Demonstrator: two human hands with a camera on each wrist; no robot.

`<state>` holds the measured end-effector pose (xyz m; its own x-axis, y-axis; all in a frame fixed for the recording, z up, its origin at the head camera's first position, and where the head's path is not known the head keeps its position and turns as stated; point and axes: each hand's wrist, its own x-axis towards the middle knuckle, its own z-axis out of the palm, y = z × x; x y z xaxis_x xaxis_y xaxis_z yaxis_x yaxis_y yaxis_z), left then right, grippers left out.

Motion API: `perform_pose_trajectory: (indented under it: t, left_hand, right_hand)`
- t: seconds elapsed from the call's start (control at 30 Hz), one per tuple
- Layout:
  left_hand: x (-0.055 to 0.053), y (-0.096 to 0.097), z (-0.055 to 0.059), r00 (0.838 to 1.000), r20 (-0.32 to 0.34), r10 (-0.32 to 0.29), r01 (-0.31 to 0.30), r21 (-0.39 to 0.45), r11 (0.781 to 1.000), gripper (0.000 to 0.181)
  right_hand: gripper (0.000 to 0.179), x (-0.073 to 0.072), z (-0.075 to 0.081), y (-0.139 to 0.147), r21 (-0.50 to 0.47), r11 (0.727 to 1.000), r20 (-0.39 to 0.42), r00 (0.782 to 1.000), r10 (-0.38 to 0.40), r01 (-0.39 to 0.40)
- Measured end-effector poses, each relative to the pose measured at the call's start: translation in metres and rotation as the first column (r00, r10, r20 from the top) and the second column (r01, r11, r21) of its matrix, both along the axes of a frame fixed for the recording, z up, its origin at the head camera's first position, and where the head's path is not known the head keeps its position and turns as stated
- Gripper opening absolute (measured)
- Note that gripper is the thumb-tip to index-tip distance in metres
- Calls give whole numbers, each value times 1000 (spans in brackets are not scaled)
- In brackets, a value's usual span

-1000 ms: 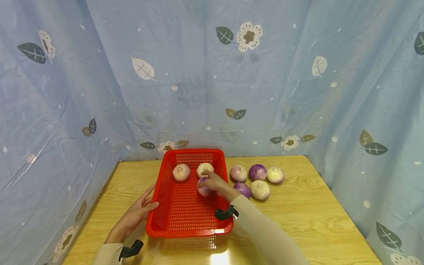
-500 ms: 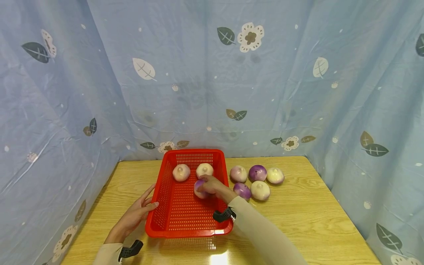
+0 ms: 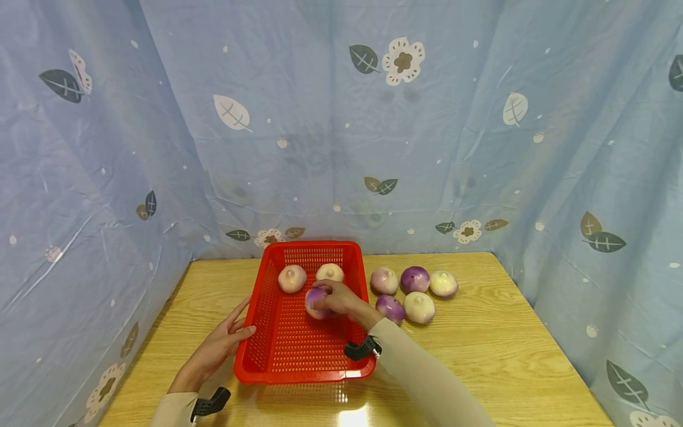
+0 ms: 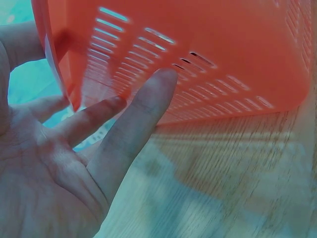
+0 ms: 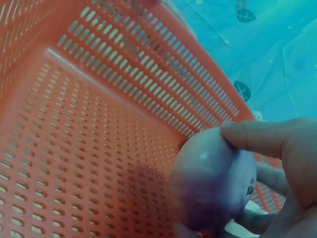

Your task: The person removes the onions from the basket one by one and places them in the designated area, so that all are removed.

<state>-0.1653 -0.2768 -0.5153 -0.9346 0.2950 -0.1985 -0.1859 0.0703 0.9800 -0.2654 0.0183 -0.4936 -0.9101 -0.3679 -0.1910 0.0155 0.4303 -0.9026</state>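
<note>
In the head view, my right hand holds a purple-and-white onion inside the red plastic basket. The right wrist view has the thumb and fingers around that onion, close above the slotted floor. Two pale onions, the left one and the right one, lie near the basket's back wall. My left hand rests against the outside of the left wall. Its fingers look extended along the slotted side in the left wrist view.
Right of the basket, several more onions lie on the wooden table, among them a dark purple one and a cream one. A blue patterned curtain encloses the table's back and sides.
My right hand has moved slightly left across the basket with the purple-and-white onion in its grip. The left hand and the basket have stayed in place.
</note>
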Motion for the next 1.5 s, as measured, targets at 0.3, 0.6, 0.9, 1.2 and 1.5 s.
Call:
perform_pose_trajectory:
  t: [0.3,0.6,0.9,1.2,1.5]
  left_hand:
    - [0,1,0,1000,5,7,-7,-3,1000,77]
    - [1,1,1,1000,8,10,-10,-5,1000,77]
    - [1,0,0,1000,8,9,-9,-6,1000,77]
    - [0,-1,-1,1000,5,3,-3,-2,1000,78]
    - [-1,0,-1,1000,4,0,0,-2,1000,78]
  right_hand:
    - [56,-1,0,0,-93,995,-28,999,16,-19]
    - [56,-2,2,-1,-176,984,-60,998,20,-30]
    - [56,7,19,-1,-233,971,-265,964,-14,-50]
    - [56,22,40,7,-266,962,-309,950,-33,-53]
    - [56,36,54,26,-329,944,-248,966,-75,-11]
